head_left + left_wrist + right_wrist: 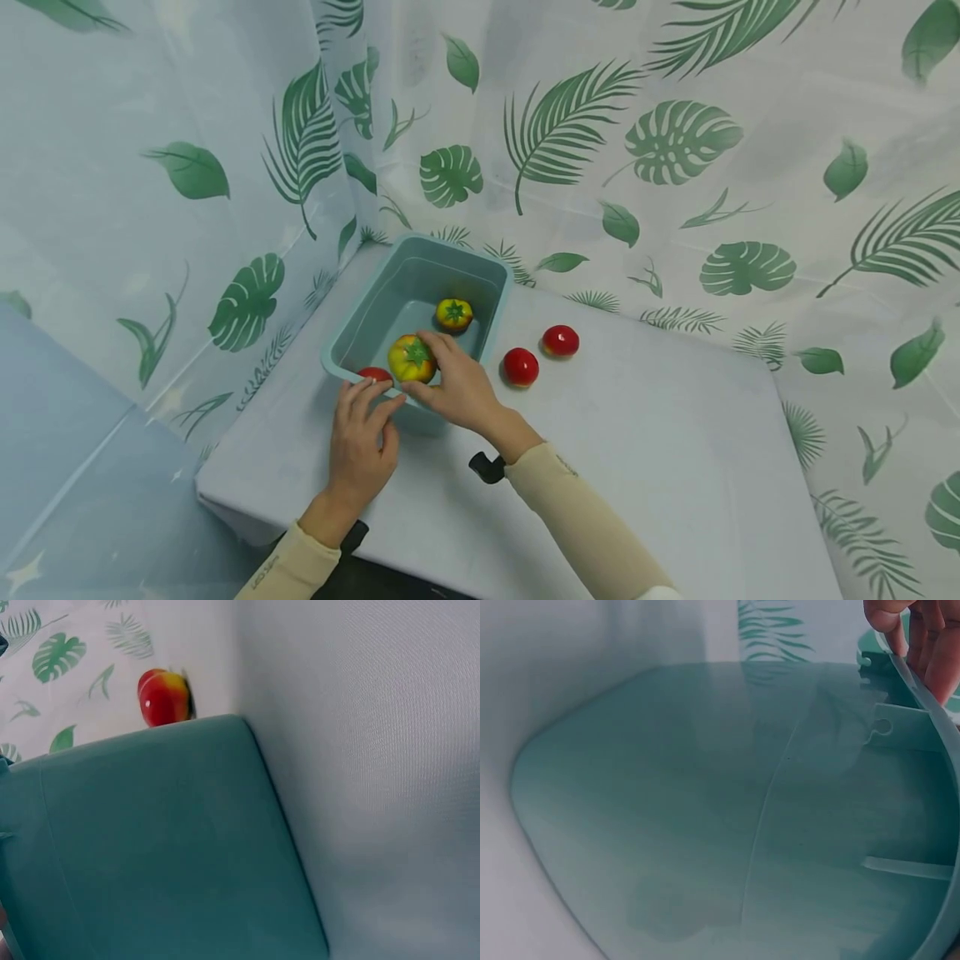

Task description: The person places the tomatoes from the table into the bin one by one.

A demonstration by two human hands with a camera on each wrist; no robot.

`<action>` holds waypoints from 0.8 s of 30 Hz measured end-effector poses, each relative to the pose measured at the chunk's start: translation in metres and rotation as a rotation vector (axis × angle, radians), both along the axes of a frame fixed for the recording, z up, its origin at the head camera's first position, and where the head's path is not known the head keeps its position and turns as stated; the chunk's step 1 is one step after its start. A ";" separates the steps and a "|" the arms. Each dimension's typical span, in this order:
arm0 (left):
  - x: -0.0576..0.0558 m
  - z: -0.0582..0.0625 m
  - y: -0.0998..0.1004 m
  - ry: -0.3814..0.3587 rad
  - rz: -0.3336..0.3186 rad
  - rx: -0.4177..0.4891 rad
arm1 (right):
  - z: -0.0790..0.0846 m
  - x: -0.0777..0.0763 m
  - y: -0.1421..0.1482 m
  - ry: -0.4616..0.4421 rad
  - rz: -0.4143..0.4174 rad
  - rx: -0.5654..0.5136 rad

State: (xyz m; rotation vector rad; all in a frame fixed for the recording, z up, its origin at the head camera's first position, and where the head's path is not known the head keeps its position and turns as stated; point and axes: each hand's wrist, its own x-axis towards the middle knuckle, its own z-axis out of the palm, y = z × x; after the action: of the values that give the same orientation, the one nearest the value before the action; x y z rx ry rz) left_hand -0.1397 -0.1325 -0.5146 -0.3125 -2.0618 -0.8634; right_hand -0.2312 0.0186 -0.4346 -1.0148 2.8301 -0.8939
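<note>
My right hand (467, 393) reaches over the near rim of a teal plastic bin (347, 329). Its thumb and fingers hold a yellow tomato (407, 360) with a star-shaped green top, near the bin's front. The left hand (362, 450) grips that same rim, thumb outside and fingers hooked over it. Beside these fingers, inside the bin, a red tomato (374, 374) shows partly above the rim. Another yellow-and-red tomato (454, 314) lies deeper inside. In the right wrist view, fingers (943, 664) rest at the rim; the held tomato is hidden behind the bin wall.
Two red tomatoes, one nearer (521, 367) and one farther (560, 341), lie on the white-covered table (637, 433) right of the bin. A leaf-printed curtain (555, 133) stands behind and to the left. The table's front edge runs below the forearms.
</note>
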 end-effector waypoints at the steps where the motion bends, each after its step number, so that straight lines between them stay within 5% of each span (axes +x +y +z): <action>1: 0.000 0.000 0.000 0.000 -0.001 -0.001 | 0.000 0.000 0.000 -0.001 0.002 0.006; 13: 0.000 -0.001 -0.001 0.019 0.001 -0.016 | -0.003 0.000 0.004 -0.032 0.042 -0.003; 19: 0.001 0.001 -0.001 -0.001 -0.012 -0.001 | 0.000 -0.005 0.013 0.015 0.054 -0.215; 24: 0.001 0.001 0.000 -0.003 -0.015 0.014 | 0.003 -0.020 0.035 0.128 -0.023 -0.375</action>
State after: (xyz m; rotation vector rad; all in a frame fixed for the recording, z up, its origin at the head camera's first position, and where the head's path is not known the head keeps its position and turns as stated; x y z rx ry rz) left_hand -0.1392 -0.1327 -0.5135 -0.3194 -2.0578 -0.8869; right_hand -0.2509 0.0533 -0.4319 -1.1079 2.8420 -1.4524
